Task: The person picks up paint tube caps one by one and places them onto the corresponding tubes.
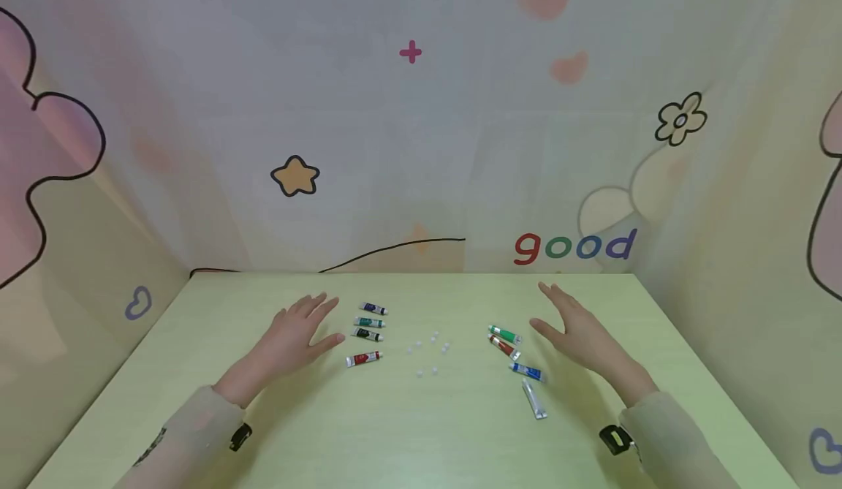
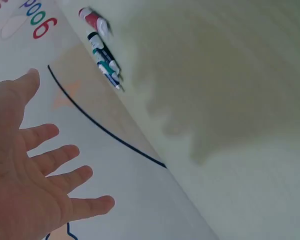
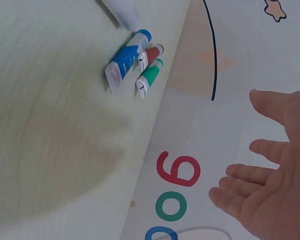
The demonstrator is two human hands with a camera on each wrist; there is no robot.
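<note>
My left hand (image 1: 296,335) hovers over the table with its fingers spread, holding nothing. Just right of it lies a column of small paint tubes: a dark blue tube (image 1: 373,308), a green tube (image 1: 369,322), a black tube (image 1: 367,335) and, nearest me, a red tube (image 1: 364,359). With straight, parted fingers, my empty right hand (image 1: 582,335) is held above the table on the other side. Left of that hand are a bright green tube (image 1: 504,334), a brownish-red tube (image 1: 503,346), a blue tube (image 3: 126,59) and a white tube (image 1: 534,399).
Several tiny white pieces (image 1: 435,370) are scattered mid-table between the two groups of tubes. A pale table (image 1: 395,445) runs back to a printed cloth backdrop (image 1: 408,145), and cloth also hangs along both sides.
</note>
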